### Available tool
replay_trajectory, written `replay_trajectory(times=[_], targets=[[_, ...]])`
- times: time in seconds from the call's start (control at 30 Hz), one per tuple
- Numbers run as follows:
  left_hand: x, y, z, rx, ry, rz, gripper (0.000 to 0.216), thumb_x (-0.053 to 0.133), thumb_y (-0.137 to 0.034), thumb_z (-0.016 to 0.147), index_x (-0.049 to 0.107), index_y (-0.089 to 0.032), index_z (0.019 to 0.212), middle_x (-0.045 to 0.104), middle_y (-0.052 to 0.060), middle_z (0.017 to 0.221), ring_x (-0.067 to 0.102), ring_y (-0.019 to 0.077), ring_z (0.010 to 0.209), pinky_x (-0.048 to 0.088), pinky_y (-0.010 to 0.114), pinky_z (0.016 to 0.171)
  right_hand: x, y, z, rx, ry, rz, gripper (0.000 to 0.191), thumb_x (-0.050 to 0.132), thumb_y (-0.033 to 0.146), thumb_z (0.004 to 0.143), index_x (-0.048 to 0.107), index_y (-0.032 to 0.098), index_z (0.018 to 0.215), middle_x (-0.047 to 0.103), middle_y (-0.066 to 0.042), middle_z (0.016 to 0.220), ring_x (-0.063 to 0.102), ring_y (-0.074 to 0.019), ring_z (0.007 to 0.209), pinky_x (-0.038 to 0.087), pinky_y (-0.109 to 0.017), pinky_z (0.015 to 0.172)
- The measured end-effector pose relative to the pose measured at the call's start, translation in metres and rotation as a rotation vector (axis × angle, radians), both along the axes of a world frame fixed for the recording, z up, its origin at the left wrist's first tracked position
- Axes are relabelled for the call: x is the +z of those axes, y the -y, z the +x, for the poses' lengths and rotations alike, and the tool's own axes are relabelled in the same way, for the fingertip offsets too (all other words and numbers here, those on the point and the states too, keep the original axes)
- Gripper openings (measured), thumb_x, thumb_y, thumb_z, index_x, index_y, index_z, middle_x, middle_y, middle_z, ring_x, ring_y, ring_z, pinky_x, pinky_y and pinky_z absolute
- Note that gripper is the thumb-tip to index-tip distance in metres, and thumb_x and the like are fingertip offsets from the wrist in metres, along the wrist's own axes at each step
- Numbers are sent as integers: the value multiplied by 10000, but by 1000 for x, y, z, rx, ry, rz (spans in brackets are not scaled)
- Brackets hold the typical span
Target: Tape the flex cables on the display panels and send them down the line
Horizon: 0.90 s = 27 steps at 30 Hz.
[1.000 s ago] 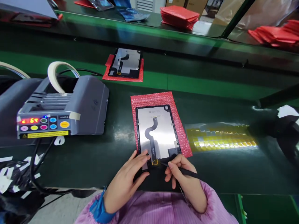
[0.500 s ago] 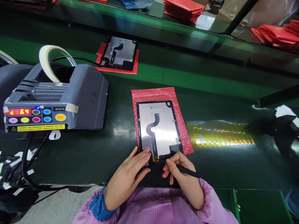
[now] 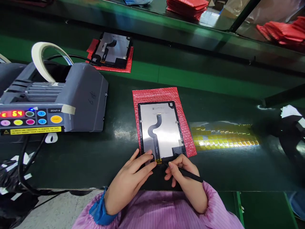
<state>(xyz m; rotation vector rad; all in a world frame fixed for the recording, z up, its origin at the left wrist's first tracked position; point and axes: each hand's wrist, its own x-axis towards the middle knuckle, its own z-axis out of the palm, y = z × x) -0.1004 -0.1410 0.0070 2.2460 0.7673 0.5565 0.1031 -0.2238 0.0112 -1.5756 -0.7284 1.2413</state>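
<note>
A display panel (image 3: 169,133), its silvery back facing up, lies on a red bubble-wrap bag (image 3: 157,93). Down the panel runs a dark curved flex cable (image 3: 156,144), ending in an amber connector strip (image 3: 158,161) at the near edge. My left hand (image 3: 133,175) rests with fingers stretched over the panel's lower left corner, fingertips close to the strip. Between thumb and fingers, my right hand (image 3: 184,173) grips slim black tweezers (image 3: 189,175), whose tip is by the strip's right side. The tip's exact contact is too small to make out.
At left stands a grey tape dispenser (image 3: 87,98) with a tape roll (image 3: 38,58) and cables. Amber tape pieces (image 3: 221,136) lie on a clear sheet at right. A second panel (image 3: 116,51) sits behind on red wrap. Red bag stacks (image 3: 187,8) occupy the shelf.
My left fingers have shifted slightly, with one now nearer the amber strip. The tweezers stay at the strip's right side. The whole view has shifted a little.
</note>
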Motion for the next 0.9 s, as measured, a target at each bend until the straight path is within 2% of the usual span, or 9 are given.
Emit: replay_trajectory(times=[0.1, 0.27, 0.4, 0.53, 0.67, 0.7, 0.77, 0.83, 0.9], targets=[[1, 0, 1, -23, -14, 55, 454, 515, -129, 988, 625, -313, 1388, 685, 39, 1366, 572, 251, 1360, 359, 501, 1220, 0, 0, 0, 5, 19, 5, 357, 728, 515, 894, 586, 208, 777, 737, -14, 674, 683, -129, 473, 499, -167, 367], [2, 0, 2, -57, -99, 139, 412, 476, -143, 999, 652, -263, 1352, 671, 58, 1388, 561, 249, 1370, 392, 480, 1207, 1, 0, -1, 16, 50, -4, 352, 715, 509, 905, 582, 209, 778, 737, -13, 669, 654, -111, 439, 505, -169, 380], [2, -1, 4, -65, -122, 164, 395, 477, -147, 993, 673, -251, 1320, 692, 63, 1351, 578, 252, 1349, 399, 479, 1204, 2, 4, 3, -42, 75, 15, 344, 703, 505, 917, 573, 214, 787, 722, -13, 673, 660, -118, 467, 490, -167, 375], [1, 1, 13, -66, -149, 200, 396, 556, -213, 977, 647, -247, 1361, 690, 96, 1338, 594, 298, 1320, 393, 525, 1196, 3, 14, 11, -55, 78, 126, 248, 684, 436, 953, 608, 218, 864, 707, 4, 664, 593, -84, 425, 455, -152, 379], [6, 9, 14, -22, -114, 154, 475, 594, -232, 965, 571, -291, 1436, 669, 78, 1346, 574, 306, 1329, 404, 554, 1180, 2, 22, 13, -9, 38, 295, 135, 627, 383, 1001, 645, 250, 1014, 729, -9, 751, 671, -114, 520, 475, -152, 398], [7, 9, 10, 30, -53, 97, 486, 601, -246, 966, 555, -293, 1448, 654, 85, 1358, 570, 305, 1330, 425, 543, 1166, 1, 22, 13, 5, 28, 327, 133, 607, 381, 1013, 652, 258, 1041, 728, -8, 755, 677, -115, 524, 478, -151, 401], [11, 5, -3, 238, 162, -83, 452, 601, -291, 977, 565, -284, 1428, 645, 109, 1349, 602, 293, 1282, 501, 489, 1098, -2, 23, 13, 32, 9, 379, 162, 569, 394, 1032, 662, 272, 1084, 732, -11, 764, 678, -114, 520, 477, -149, 403], [15, -5, -22, 561, 494, -311, 356, 643, -361, 962, 650, -254, 1301, 691, 117, 1214, 683, 263, 1116, 592, 402, 937, -4, 23, 13, 64, -2, 407, 203, 530, 413, 1047, 670, 274, 1096, 739, -20, 765, 678, -116, 510, 471, -149, 399], [20, -19, -44, 843, 806, -458, 304, 728, -451, 897, 716, -226, 1101, 710, 71, 988, 711, 204, 892, 607, 301, 742, -5, 24, 14, 97, 2, 408, 223, 509, 410, 1056, 680, 269, 1072, 742, -24, 751, 677, -117, 500, 471, -150, 402]])
